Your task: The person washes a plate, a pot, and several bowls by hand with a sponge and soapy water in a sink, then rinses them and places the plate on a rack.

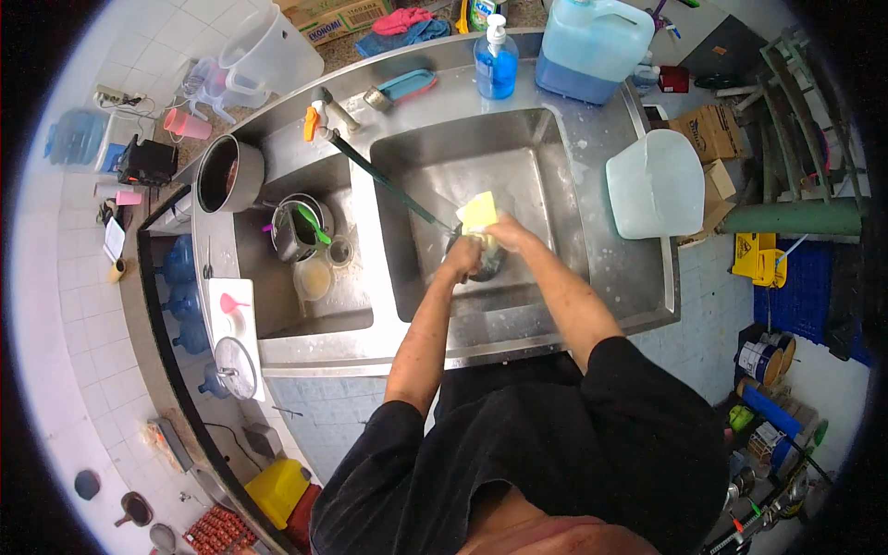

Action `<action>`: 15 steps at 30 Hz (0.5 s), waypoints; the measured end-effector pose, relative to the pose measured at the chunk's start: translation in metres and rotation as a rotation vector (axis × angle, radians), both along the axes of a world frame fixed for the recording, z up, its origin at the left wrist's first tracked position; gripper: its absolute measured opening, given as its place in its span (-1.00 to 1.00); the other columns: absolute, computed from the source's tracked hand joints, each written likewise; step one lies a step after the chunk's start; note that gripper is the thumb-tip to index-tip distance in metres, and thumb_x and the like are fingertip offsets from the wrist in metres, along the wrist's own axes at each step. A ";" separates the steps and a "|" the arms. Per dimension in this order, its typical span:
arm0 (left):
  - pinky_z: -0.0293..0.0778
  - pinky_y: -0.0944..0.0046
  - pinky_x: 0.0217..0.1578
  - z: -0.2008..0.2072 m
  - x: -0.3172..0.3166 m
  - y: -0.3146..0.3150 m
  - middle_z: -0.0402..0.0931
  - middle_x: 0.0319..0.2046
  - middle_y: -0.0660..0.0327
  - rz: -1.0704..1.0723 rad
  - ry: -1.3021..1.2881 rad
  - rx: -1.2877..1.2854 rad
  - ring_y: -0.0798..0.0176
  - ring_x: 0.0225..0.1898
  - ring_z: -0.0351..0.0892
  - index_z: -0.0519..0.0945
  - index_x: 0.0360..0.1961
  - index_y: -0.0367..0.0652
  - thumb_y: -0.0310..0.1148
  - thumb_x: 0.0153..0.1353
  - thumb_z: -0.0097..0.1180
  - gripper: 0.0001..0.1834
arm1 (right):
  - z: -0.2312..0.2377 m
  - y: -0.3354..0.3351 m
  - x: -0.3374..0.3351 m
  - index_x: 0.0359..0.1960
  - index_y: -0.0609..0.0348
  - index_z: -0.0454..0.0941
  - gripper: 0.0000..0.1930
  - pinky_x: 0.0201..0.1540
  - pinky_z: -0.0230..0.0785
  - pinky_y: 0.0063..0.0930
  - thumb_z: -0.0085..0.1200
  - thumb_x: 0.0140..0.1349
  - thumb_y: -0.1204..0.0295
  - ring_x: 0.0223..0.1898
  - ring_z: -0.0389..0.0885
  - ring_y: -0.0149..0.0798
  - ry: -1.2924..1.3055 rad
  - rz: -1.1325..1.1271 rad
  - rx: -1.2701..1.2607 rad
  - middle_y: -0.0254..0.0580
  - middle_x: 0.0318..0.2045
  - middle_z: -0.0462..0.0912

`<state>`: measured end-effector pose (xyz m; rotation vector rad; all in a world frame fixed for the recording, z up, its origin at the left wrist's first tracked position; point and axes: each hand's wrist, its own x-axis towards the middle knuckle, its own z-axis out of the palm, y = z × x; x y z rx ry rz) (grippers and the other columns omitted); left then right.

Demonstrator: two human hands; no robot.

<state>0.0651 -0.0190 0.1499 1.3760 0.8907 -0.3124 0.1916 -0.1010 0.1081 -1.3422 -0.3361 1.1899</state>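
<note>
Leaning over the steel basin [518,153], dark vessel [490,265] within it, left hand [462,259] at its left side, cannot tell how closed, right hand [505,233] gripping yellow cloth [479,211] just beyond; wet surfaces might let the vessel slip and strike steel.

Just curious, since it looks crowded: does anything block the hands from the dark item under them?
Nothing visible blocks them: the left hand and right hand are at the dark item. A yellow pad is at the right hand's fingers.
</note>
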 end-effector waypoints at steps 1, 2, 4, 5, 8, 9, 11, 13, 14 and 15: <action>0.23 0.32 -0.78 -0.005 0.000 0.000 0.28 -0.68 0.29 0.034 -0.059 -0.122 0.34 -0.71 0.33 0.45 -0.42 -0.23 -0.29 0.27 -0.22 -0.73 | -0.005 -0.003 0.011 -0.07 0.24 0.52 -0.66 -0.11 0.40 -0.38 0.14 0.08 0.48 -0.12 0.55 -0.27 -0.001 0.136 -0.034 -0.18 -0.24 0.62; 0.20 0.33 -0.78 -0.004 0.005 -0.018 0.28 -0.65 0.30 0.091 -0.038 -0.057 0.35 -0.70 0.32 0.45 -0.43 -0.20 -0.28 0.26 -0.20 -0.74 | -0.013 -0.007 0.020 -0.14 0.31 0.53 -0.67 -0.11 0.39 -0.37 0.14 0.05 0.41 -0.13 0.56 -0.22 -0.574 0.200 -0.151 -0.10 -0.26 0.63; 0.19 0.36 -0.78 -0.006 0.014 -0.034 0.29 -0.66 0.25 0.180 -0.115 -0.140 0.32 -0.73 0.30 0.45 -0.37 -0.26 -0.28 0.30 -0.22 -0.72 | -0.021 -0.007 0.021 -0.19 0.33 0.54 -0.67 -0.15 0.40 -0.36 0.13 0.04 0.36 -0.19 0.58 -0.19 -0.909 0.142 -0.243 -0.08 -0.29 0.64; 0.19 0.35 -0.78 -0.008 0.013 -0.040 0.29 -0.68 0.25 0.261 -0.157 -0.153 0.32 -0.73 0.31 0.44 -0.42 -0.25 -0.28 0.29 -0.21 -0.72 | -0.021 -0.003 0.016 -0.24 0.34 0.56 -0.66 -0.19 0.40 -0.36 0.13 0.03 0.31 -0.25 0.60 -0.17 -1.240 0.094 -0.329 -0.06 -0.32 0.65; 0.13 0.35 -0.79 -0.011 0.017 -0.033 0.24 -0.66 0.31 0.266 -0.123 -0.141 0.36 -0.70 0.27 0.37 -0.52 -0.12 -0.27 0.23 -0.16 -0.77 | -0.002 0.018 0.005 -0.28 0.30 0.56 -0.62 -0.25 0.40 -0.39 0.10 0.11 0.17 -0.29 0.58 -0.20 -0.682 -0.287 -0.464 -0.09 -0.41 0.63; 0.13 0.35 -0.79 -0.013 0.019 -0.027 0.24 -0.66 0.31 0.275 -0.114 -0.139 0.36 -0.70 0.27 0.37 -0.52 -0.12 -0.27 0.23 -0.16 -0.77 | 0.009 0.023 -0.001 -0.28 0.26 0.57 -0.62 -0.26 0.40 -0.43 0.10 0.14 0.13 -0.29 0.57 -0.25 -0.137 -0.531 -0.534 -0.14 -0.43 0.62; 0.09 0.37 -0.79 -0.001 0.038 -0.022 0.23 -0.65 0.33 0.326 -0.068 -0.218 0.40 -0.71 0.22 0.36 -0.51 -0.12 -0.27 0.22 -0.15 -0.79 | -0.002 0.009 0.000 -0.33 0.12 0.58 -0.67 -0.49 0.37 -0.41 0.15 0.11 0.09 -0.51 0.54 -0.29 0.191 -0.577 -0.357 -0.18 -0.49 0.59; 0.07 0.38 -0.79 0.006 0.033 -0.016 0.23 -0.64 0.33 0.297 -0.096 -0.332 0.40 -0.72 0.19 0.36 -0.48 -0.12 -0.26 0.25 -0.17 -0.78 | -0.010 -0.006 -0.005 -0.35 0.13 0.58 -0.68 -0.47 0.37 -0.42 0.20 0.07 0.12 -0.49 0.56 -0.32 0.192 -0.342 -0.109 -0.20 -0.54 0.57; 0.07 0.39 -0.79 0.002 0.028 -0.021 0.24 -0.64 0.33 0.257 -0.095 -0.281 0.40 -0.72 0.20 0.36 -0.48 -0.12 -0.26 0.27 -0.18 -0.77 | -0.015 -0.015 0.001 -0.32 0.16 0.58 -0.67 -0.42 0.40 -0.39 0.23 0.03 0.15 -0.45 0.59 -0.27 0.180 -0.198 -0.035 -0.16 -0.54 0.59; 0.08 0.39 -0.79 -0.002 0.024 -0.025 0.24 -0.64 0.33 0.219 -0.093 -0.230 0.40 -0.72 0.21 0.37 -0.47 -0.12 -0.25 0.28 -0.19 -0.76 | -0.022 -0.012 0.005 -0.32 0.16 0.58 -0.67 -0.42 0.40 -0.39 0.23 0.03 0.15 -0.45 0.59 -0.27 0.180 -0.194 -0.037 -0.16 -0.54 0.59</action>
